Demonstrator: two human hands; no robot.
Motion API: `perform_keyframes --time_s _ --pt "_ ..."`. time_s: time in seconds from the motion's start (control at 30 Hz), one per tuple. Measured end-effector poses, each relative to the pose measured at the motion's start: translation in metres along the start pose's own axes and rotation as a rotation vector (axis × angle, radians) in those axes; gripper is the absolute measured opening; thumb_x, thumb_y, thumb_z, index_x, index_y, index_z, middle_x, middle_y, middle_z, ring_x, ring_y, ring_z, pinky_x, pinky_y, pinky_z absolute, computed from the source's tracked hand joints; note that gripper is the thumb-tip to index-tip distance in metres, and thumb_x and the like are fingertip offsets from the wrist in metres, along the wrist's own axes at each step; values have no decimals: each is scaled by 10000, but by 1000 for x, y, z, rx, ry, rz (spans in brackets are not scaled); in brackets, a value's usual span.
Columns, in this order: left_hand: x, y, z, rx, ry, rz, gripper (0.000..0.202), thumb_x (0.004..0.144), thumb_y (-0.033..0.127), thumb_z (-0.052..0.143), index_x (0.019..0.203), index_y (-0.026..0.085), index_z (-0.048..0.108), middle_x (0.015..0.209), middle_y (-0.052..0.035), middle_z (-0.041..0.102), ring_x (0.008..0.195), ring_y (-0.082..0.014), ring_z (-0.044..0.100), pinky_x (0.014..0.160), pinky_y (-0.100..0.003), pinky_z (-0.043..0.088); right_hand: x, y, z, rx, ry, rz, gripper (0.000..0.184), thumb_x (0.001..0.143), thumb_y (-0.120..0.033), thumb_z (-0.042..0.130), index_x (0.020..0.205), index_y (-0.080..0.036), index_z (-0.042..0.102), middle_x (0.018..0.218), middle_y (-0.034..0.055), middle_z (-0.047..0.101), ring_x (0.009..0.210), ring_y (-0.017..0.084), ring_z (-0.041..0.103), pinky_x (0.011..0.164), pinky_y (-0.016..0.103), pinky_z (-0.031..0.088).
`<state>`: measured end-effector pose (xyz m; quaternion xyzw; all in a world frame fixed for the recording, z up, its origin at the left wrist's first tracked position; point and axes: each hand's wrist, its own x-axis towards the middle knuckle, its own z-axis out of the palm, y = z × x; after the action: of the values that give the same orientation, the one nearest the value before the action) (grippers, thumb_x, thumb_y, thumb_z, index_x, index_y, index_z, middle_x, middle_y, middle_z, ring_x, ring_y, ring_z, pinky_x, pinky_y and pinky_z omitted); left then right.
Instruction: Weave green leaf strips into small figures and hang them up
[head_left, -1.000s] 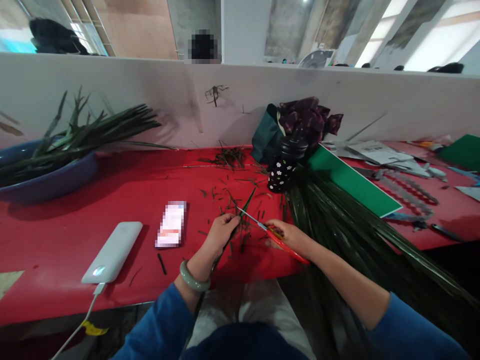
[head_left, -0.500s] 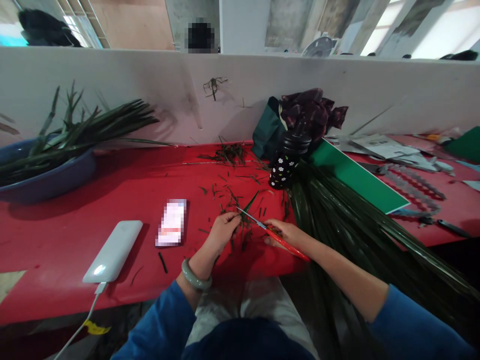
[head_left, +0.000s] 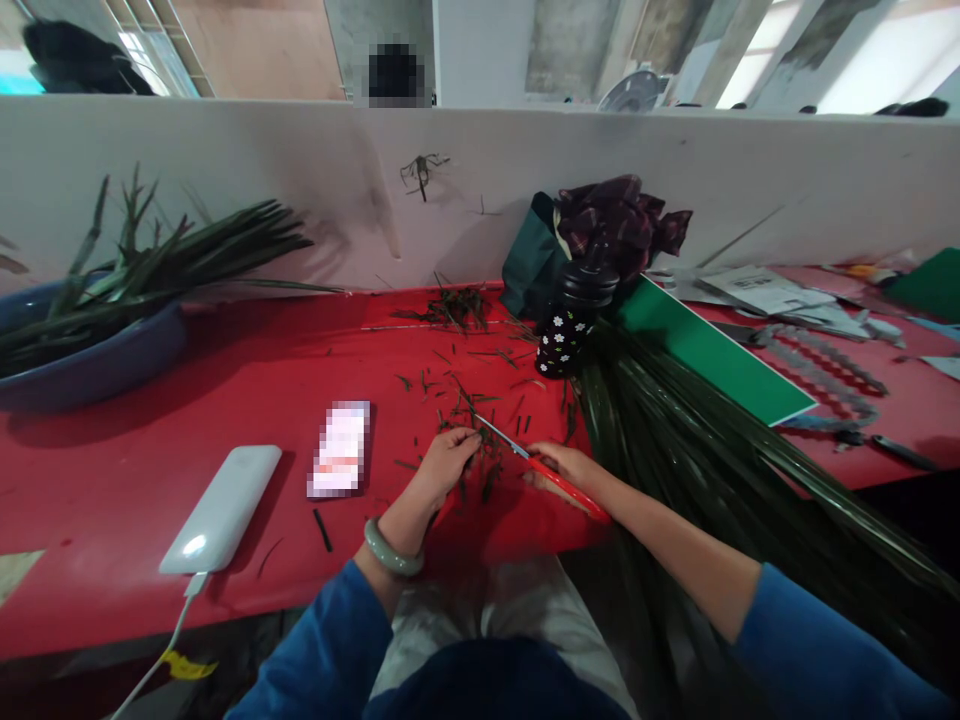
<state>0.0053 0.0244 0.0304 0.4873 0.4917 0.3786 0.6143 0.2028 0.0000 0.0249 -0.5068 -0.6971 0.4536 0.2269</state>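
My right hand (head_left: 559,465) is closed around red-handled scissors (head_left: 564,484). Their slim silver blades reach left, the tips just above my left fingertips, and look closed together. My left hand (head_left: 450,460) is pinched, with a jade-coloured bangle on its wrist. At its fingertips shows a bit of dark green leaf (head_left: 474,458), mostly hidden by the fingers and hard to tell from the scraps behind. Cut leaf scraps (head_left: 487,485) lie scattered on the red table (head_left: 247,375) under and beyond both hands.
A phone (head_left: 341,450) and a cabled white power bank (head_left: 223,510) lie left. A blue basin (head_left: 142,355) holds long leaves. Right of my hands are a flowered black bottle (head_left: 562,340), a long leaf bundle (head_left: 675,430) and a green board (head_left: 720,350). A white partition (head_left: 300,150) stands behind.
The green leaf tip that stuck up past my left fingers beside the blades is no longer there. My right hand and the scissors have shifted slightly left; the view has moved a little.
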Motion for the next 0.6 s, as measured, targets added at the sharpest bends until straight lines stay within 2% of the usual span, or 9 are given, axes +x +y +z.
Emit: perform_keyframes --time_s 0.07,0.17,0.27,0.37,0.43,0.5,0.6 --pt "1 3 -1 -38 17 5 182 649 334 528 623 155 515 437 65 416 363 -49 361 376 -177 281 7 -1 1 -50 63 20 399 666 -433 527 973 -180 497 768 27 619 689 174 589 609 268 439" --pt "6 16 -7 -138 91 35 162 639 299 535 588 153 485 436 64 418 360 -50 387 382 -178 310 21 -5 -7 -269 178 63 443 657 -443 541 1026 -204 485 835 42 619 737 188 586 643 277 424" --pt "13 37 -17 -254 179 65 120 611 238 548 684 154 503 474 45 496 396 -75 474 426 -196 372 34 -15 -18 -521 219 114 493 670 -391 546 1117 -208 446 926 87 607 816 229 571 690 311 402" --pt "18 59 -26 -346 214 139 159 598 217 561 728 148 501 528 27 541 437 -91 529 480 -220 420 39 -34 -18 -628 265 121 363 717 -358 497 1050 -215 512 887 88 618 811 230 567 693 318 388" --pt "21 70 -29 -394 243 199 164 603 211 563 738 147 495 538 29 542 462 -96 551 509 -226 436 39 -52 -8 -499 249 30 276 761 -381 429 948 -226 561 849 53 625 785 193 570 676 283 393" --pt "24 77 -33 -445 297 265 162 613 208 557 747 152 484 551 30 549 491 -101 568 536 -232 445 37 -67 5 -253 131 -79 275 782 -403 383 859 -220 573 778 15 627 723 151 575 627 237 404" --pt "26 79 -44 -520 388 366 172 619 200 553 762 167 464 586 28 572 539 -105 586 559 -232 449 36 -78 18 -10 -13 -93 211 763 -356 419 747 -191 550 643 -12 605 583 115 571 530 202 405"
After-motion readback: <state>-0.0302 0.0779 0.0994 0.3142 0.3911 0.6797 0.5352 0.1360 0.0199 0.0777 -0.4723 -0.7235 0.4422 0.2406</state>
